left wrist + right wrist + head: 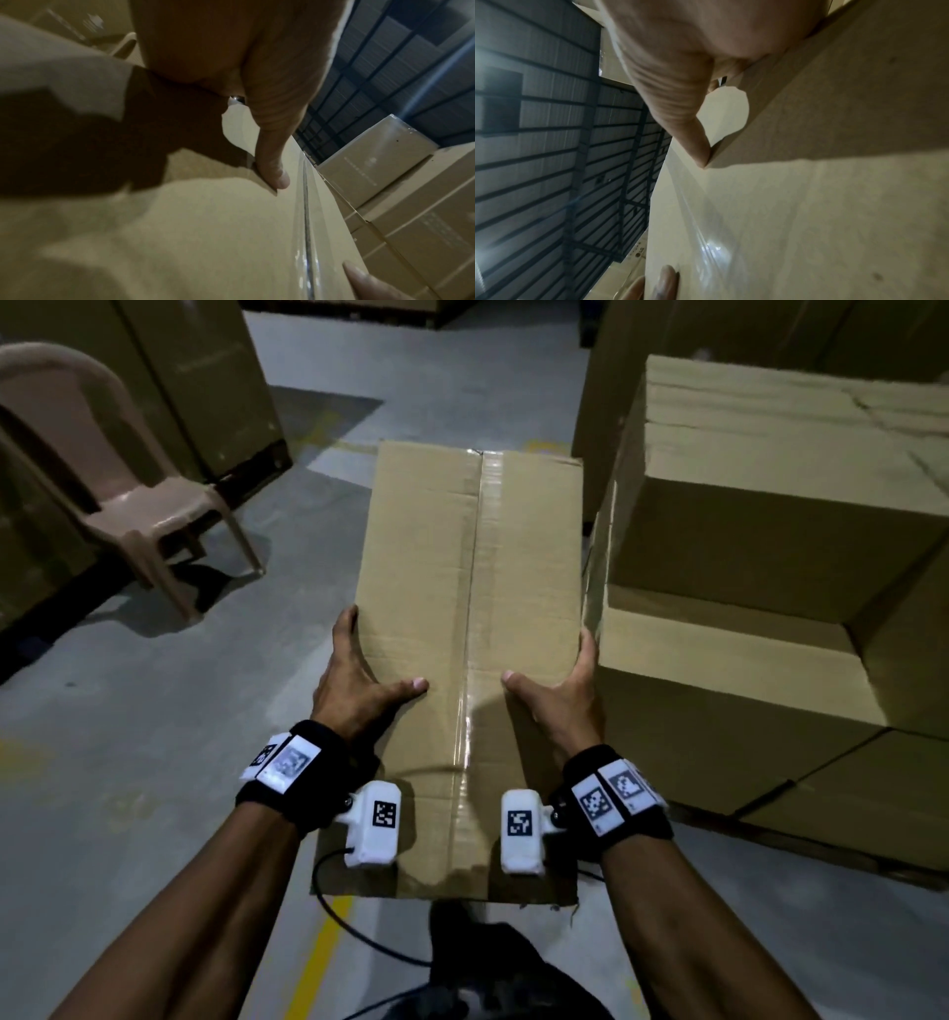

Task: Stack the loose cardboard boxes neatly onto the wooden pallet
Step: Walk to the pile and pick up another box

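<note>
Both hands clamp the long cardboard box [470, 629]: left hand [359, 680] and right hand [560, 690] wrap its side edges, thumbs flat on top beside the taped seam [475, 588]. The box is held above the floor, just left of the stacked boxes [770, 546]. Best keep it level and square its long edge to the stack before lowering; the pallet itself is not visible.

Dim grey concrete floor [154, 737], brown plastic chair [102, 469]

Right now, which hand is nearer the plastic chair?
Left. The left hand grips the carried box's left edge, on the plastic chair's side; the right hand grips its right edge, beside the stacked boxes.
</note>
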Motion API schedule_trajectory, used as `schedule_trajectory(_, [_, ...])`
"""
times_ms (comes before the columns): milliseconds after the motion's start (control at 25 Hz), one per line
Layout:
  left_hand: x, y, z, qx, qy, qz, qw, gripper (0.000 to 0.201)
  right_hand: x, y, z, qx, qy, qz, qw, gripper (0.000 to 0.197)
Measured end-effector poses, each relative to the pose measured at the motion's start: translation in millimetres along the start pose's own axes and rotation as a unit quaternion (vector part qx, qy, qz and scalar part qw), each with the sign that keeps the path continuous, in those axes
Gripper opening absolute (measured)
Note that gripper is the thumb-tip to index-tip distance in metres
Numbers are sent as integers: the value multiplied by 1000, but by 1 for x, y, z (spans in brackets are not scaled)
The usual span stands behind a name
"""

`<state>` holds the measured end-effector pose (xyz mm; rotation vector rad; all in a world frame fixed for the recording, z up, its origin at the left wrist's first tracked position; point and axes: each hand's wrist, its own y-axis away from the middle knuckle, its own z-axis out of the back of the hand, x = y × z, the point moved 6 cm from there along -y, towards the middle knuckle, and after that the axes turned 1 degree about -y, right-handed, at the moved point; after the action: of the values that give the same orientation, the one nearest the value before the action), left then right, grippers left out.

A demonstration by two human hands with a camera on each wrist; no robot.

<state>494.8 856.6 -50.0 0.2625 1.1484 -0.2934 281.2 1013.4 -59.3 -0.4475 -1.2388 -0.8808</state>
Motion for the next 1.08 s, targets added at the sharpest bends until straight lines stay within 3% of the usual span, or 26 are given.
schedule_trajectory(280, [-3, -166, 16, 64, -39, -22, 997, 117, 42, -97, -75, -67, -3, -40, 997, 120])
schedule_trajectory(560, [36, -284, 5, 216, 49, 11, 975, 121, 51, -126, -140, -171, -22, -112, 979, 114])
schedule_trajectory(840, [48, -327, 10, 372, -51, -50, 925, 118, 55, -72, -207, -321, -58, -200, 924, 109])
schedule_trajectory(1080, [22, -320, -31, 514, -20, -142, 846, 119, 57, -24, -205, -438, -44, -246, 864, 118])
